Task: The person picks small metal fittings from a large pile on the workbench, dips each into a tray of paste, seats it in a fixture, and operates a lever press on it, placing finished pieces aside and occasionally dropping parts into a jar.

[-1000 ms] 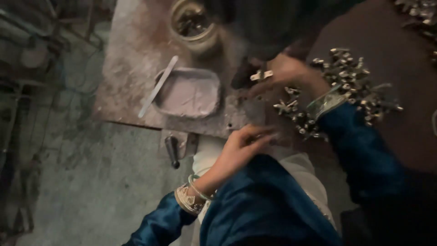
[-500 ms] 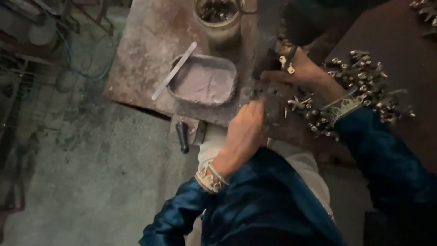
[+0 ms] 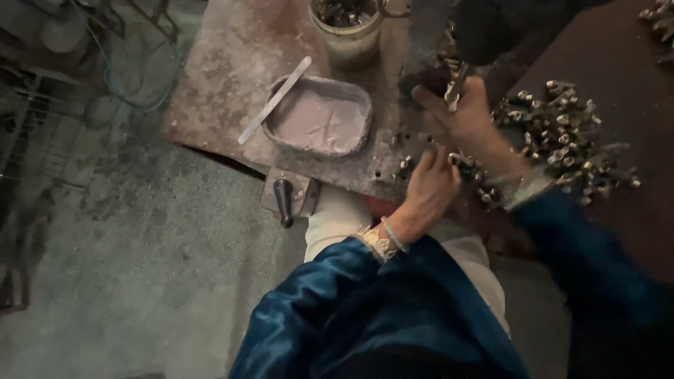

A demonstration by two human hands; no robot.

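With the right hand [image 3: 467, 112] pinching a small metal part [image 3: 453, 90] just above the heap of parts [image 3: 569, 144] and the left hand [image 3: 430, 186] loosely curled at the heap's near edge, loose pieces could be knocked off the tabletop [image 3: 232, 63].

Both hands shifted on the bench

Left hand [image 3: 430, 188] has been brought forward to the small metal parts [image 3: 562, 140]; right hand [image 3: 460, 112] has been raised toward the dark machine [image 3: 484, 28].

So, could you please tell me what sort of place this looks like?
Probably a small metalworking workshop: a stained, worn metal bench over a rough concrete floor, a heap of small metal parts beside the right hand, and a jar of parts by a shallow tray.
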